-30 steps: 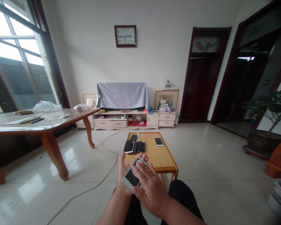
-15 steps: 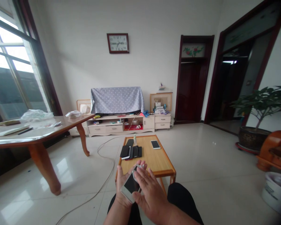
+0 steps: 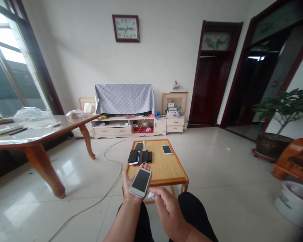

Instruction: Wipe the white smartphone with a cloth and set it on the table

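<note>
A white smartphone (image 3: 140, 182) with a dark screen lies face up across the palm of my left hand (image 3: 130, 193), whose fingers curl at its far edge. Close by the phone's lower right corner, my right hand (image 3: 170, 208) pinches a small white piece of cloth or tissue (image 3: 152, 194) between thumb and forefinger. On the low wooden table (image 3: 164, 169) beyond, several dark phones (image 3: 146, 156) lie grouped beside a white-edged phone (image 3: 134, 162). Another white phone (image 3: 167, 150) rests apart on the right, and a small clear bottle (image 3: 144, 144) stands at the back.
A larger table (image 3: 73, 125) with plastic bags (image 3: 31, 114) stands at left. A cable (image 3: 103, 201) runs over the tiled floor. Along the wall is a low white cabinet (image 3: 113, 132). To the right are a potted plant (image 3: 275, 144), a wooden chair (image 3: 285, 161) and a white bucket (image 3: 293, 205).
My right hand has come off the phone's screen, moving down and right, and the white piece in its fingers now shows. The phone's whole face is uncovered. The view has tilted lower.
</note>
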A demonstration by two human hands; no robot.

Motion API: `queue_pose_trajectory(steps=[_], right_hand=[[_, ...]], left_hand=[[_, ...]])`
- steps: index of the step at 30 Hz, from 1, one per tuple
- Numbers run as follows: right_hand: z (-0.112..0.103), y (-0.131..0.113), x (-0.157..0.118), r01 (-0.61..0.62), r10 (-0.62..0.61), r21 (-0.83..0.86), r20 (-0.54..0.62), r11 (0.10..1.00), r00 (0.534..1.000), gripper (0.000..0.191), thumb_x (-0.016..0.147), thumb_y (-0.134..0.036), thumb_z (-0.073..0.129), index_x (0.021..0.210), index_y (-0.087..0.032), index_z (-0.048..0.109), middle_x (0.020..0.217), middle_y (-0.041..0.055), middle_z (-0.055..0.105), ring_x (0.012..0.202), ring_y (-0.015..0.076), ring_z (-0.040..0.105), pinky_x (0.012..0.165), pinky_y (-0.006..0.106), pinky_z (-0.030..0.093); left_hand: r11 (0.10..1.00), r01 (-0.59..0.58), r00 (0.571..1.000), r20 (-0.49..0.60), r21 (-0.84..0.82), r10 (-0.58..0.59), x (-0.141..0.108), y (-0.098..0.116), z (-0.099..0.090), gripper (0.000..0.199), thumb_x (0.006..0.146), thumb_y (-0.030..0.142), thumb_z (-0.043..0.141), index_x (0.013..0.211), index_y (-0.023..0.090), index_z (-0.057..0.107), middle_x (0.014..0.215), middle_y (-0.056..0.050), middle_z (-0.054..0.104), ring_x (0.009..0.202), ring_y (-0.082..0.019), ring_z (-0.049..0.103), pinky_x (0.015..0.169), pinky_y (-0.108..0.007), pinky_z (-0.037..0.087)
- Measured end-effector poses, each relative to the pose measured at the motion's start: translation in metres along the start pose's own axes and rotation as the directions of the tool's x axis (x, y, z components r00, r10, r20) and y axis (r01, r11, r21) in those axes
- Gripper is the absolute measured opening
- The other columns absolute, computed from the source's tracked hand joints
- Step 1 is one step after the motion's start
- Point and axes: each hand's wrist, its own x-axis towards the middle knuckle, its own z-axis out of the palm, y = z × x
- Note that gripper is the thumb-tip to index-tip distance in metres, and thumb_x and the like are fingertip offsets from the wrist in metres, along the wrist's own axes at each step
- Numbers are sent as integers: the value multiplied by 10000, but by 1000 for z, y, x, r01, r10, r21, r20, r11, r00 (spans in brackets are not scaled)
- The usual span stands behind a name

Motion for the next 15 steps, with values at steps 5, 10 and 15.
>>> queue_pose_trajectory(steps=[5, 10, 15], right_hand=[[8, 19, 10, -351, 377, 228, -77, 908, 923, 301, 1039, -443, 487, 894, -213, 616, 849, 11, 650, 807, 170, 602, 746, 259, 476], [29, 37, 15, -602, 585, 424, 185, 677, 789, 545, 920, -737, 546, 798, -205, 562, 614, -44, 501, 537, 118, 476, 534, 232, 381], [37, 41, 28, -685, 654, 515, 280, 515, 703, 681, 721, -864, 657, 776, -189, 588, 562, -40, 484, 456, 84, 393, 438, 203, 273]], left_hand=[[996, -30, 998, -46, 80, 33, 13, -4, -1, 979, 864, 770, 510, 1562, 108, 326, 1457, -256, 580, 1368, -375, 545, 1083, -525, 501], [968, -114, 985, -100, 224, 140, 25, -9, -3, 873, 884, 721, 535, 1478, 84, 468, 1452, -257, 584, 1375, -339, 545, 1107, -457, 492], [946, -106, 968, -185, 307, 169, 41, -8, -4, 765, 914, 715, 479, 1367, 110, 598, 1413, -203, 636, 1371, -287, 554, 1192, -402, 404]])
